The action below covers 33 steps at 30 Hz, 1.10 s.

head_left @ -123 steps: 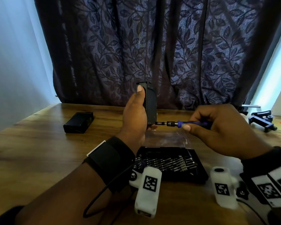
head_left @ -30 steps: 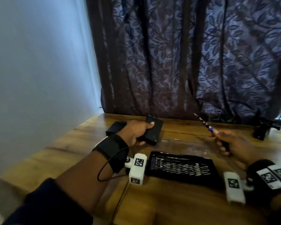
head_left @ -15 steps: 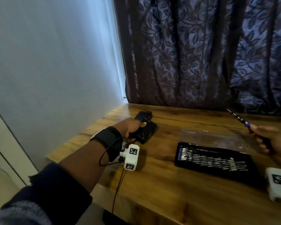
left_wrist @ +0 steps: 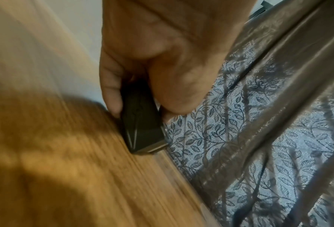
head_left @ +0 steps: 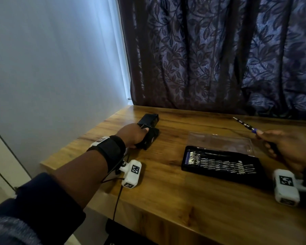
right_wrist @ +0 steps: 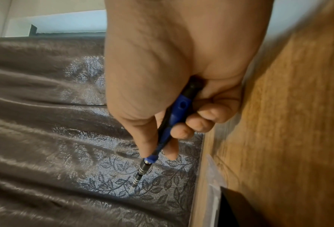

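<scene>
My left hand grips a small black box-shaped device, which rests on the wooden table near its far left corner. In the left wrist view the fingers and thumb clamp the black device from both sides against the wood. A second black box lies just behind it. My right hand holds a blue-handled precision screwdriver at the right, tip pointing up and left, above the table. In the right wrist view, fingers curl round the screwdriver.
An open black bit case with several metal bits lies mid-table, its clear lid folded back behind it. A dark leaf-patterned curtain hangs behind the table; a pale wall stands at the left. The table's left edge is close to my left hand.
My left hand has carried the black device from mid-air down to the table's left, beside the other box. The right hand has drawn the screwdriver away to the right. My view turned left.
</scene>
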{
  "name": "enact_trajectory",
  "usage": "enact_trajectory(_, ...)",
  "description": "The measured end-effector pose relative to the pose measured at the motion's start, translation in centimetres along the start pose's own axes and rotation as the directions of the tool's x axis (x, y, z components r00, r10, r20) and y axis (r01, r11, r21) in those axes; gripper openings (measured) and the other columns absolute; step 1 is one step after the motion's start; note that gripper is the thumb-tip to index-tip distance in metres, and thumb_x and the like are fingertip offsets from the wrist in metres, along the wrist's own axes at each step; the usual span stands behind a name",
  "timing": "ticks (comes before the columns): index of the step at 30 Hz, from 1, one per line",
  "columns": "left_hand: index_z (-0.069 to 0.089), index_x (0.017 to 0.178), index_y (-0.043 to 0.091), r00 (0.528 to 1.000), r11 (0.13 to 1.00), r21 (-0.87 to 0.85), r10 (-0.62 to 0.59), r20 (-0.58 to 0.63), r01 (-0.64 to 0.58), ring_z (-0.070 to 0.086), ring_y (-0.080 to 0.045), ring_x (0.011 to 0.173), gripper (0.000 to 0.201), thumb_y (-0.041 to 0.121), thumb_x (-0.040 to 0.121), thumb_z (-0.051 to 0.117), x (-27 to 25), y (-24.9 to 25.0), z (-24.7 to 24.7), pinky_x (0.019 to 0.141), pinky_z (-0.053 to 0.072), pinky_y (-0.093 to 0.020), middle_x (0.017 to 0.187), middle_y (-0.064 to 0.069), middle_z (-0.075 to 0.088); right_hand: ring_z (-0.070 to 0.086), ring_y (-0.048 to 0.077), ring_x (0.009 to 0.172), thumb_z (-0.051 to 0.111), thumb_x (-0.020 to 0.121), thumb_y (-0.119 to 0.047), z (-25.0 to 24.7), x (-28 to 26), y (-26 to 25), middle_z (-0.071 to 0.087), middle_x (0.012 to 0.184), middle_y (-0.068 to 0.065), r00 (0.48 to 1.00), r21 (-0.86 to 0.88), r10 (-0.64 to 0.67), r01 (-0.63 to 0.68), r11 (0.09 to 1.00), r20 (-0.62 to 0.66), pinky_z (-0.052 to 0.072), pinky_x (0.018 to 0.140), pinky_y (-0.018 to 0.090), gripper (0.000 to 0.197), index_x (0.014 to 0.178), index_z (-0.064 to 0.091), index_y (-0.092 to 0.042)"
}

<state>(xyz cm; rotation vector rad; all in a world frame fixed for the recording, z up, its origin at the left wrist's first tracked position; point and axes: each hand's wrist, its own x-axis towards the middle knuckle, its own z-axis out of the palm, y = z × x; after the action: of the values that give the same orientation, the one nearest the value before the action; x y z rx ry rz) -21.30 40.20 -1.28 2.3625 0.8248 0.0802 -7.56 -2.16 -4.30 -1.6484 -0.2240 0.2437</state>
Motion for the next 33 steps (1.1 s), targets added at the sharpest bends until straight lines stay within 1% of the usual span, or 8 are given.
enact_trajectory(3, 0.066, 0.112, 0.019, 0.999, 0.995, 0.095, 0.035, 0.016, -0.036, 0.067, -0.021, 0.091, 0.051, 0.066, 0.095, 0.057, 0.0, -0.1, -0.2, 0.083, 0.061, -0.038, 0.098, -0.003, 0.068, 0.032, 0.010, 0.047, 0.086, 0.038, -0.077, -0.1, -0.1, 0.1, 0.042, 0.058, -0.002, 1.000, -0.053, -0.016, 0.016, 0.998, 0.003, 0.025, 0.036, 0.017, 0.091, 0.092, 0.067, -0.006)
enact_trajectory(5, 0.064, 0.099, 0.027, 0.997, 0.988, 0.142, 0.054, 0.049, -0.060, 0.066, -0.020, 0.095, 0.052, 0.074, 0.079, 0.071, -0.1, 0.0, -0.4, 0.087, 0.059, -0.038, 0.098, 0.000, 0.067, 0.032, 0.010, 0.047, 0.086, 0.027, -0.082, -0.3, 0.0, 0.3, 0.042, 0.059, -0.001, 1.000, -0.070, -0.027, 0.027, 0.997, -0.001, 0.025, 0.036, 0.018, 0.099, 0.090, 0.068, -0.008)
enact_trajectory(8, 0.062, 0.097, 0.028, 0.996, 0.959, 0.270, 0.071, 0.061, -0.085, 0.063, -0.016, 0.092, 0.067, 0.076, 0.057, 0.085, 0.3, 0.0, -0.4, 0.086, 0.056, -0.035, 0.098, 0.004, 0.065, 0.033, 0.011, 0.046, 0.086, 0.041, -0.075, 0.1, -0.6, -0.5, 0.043, 0.059, 0.001, 0.999, -0.114, -0.040, 0.038, 0.993, -0.010, 0.024, 0.039, 0.018, 0.085, 0.090, 0.071, -0.008)
enact_trajectory(11, 0.056, 0.080, 0.031, 0.995, 0.936, 0.341, 0.096, 0.006, -0.092, 0.058, -0.009, 0.080, 0.061, 0.076, 0.053, 0.087, 0.6, -0.2, -0.5, 0.064, 0.046, -0.027, 0.086, 0.008, 0.062, 0.035, 0.010, 0.046, 0.072, 0.074, -0.053, 0.9, -1.9, -2.6, 0.047, 0.060, 0.006, 0.994, -0.257, -0.111, 0.107, 0.960, -0.002, 0.026, 0.040, 0.019, 0.058, 0.092, 0.069, 0.002)
enact_trajectory(15, 0.058, 0.080, 0.027, 0.993, 0.912, 0.403, 0.108, -0.046, -0.081, 0.058, -0.011, 0.077, 0.069, 0.085, 0.052, 0.080, 0.8, -0.9, -0.7, 0.059, 0.042, -0.028, 0.084, 0.005, 0.062, 0.048, -0.001, 0.044, 0.071, 0.094, -0.021, 4.3, -4.9, -6.6, 0.059, 0.051, -0.011, 0.950, -0.430, -0.290, 0.311, 0.847, 0.115, 0.035, 0.045, 0.008, 0.007, 0.099, 0.075, -0.018)
enact_trajectory(19, 0.058, 0.087, 0.023, 0.992, 0.899, 0.431, 0.113, -0.057, -0.077, 0.056, -0.013, 0.076, 0.076, 0.088, 0.052, 0.077, 1.1, -1.5, -0.8, 0.065, 0.046, -0.031, 0.082, 0.004, 0.059, 0.061, 0.001, 0.065, 0.070, 0.095, -0.014, 11.7, -4.3, -8.1, 0.071, 0.074, -0.008, 0.918, -0.433, -0.367, 0.394, 0.811, 0.148, 0.049, 0.068, 0.022, 0.012, 0.103, 0.075, -0.021)
enact_trajectory(24, 0.054, 0.085, 0.023, 0.989, 0.880, 0.466, 0.134, -0.064, -0.089, 0.060, -0.018, 0.084, 0.071, 0.085, 0.058, 0.077, 1.4, -1.7, -1.2, 0.077, 0.052, -0.033, 0.085, 0.001, 0.061, 0.048, 0.007, 0.046, 0.059, 0.096, -0.014, 22.8, -1.9, -6.7, 0.064, 0.071, 0.000, 0.984, -0.178, -0.116, 0.140, 0.974, 0.135, 0.034, 0.042, 0.019, 0.017, 0.107, 0.071, -0.019)
enact_trajectory(33, 0.062, 0.094, 0.022, 0.985, 0.897, 0.435, 0.142, -0.098, -0.086, 0.060, -0.016, 0.080, 0.088, 0.095, 0.045, 0.072, 3.4, -3.2, -1.6, 0.071, 0.053, -0.032, 0.086, 0.001, 0.065, 0.047, 0.011, 0.049, 0.052, 0.098, -0.017, 27.3, -0.3, -3.9, 0.063, 0.074, 0.002, 0.994, 0.048, 0.110, -0.110, 0.993, 0.010, 0.036, 0.044, 0.021, 0.020, 0.108, 0.069, -0.021)
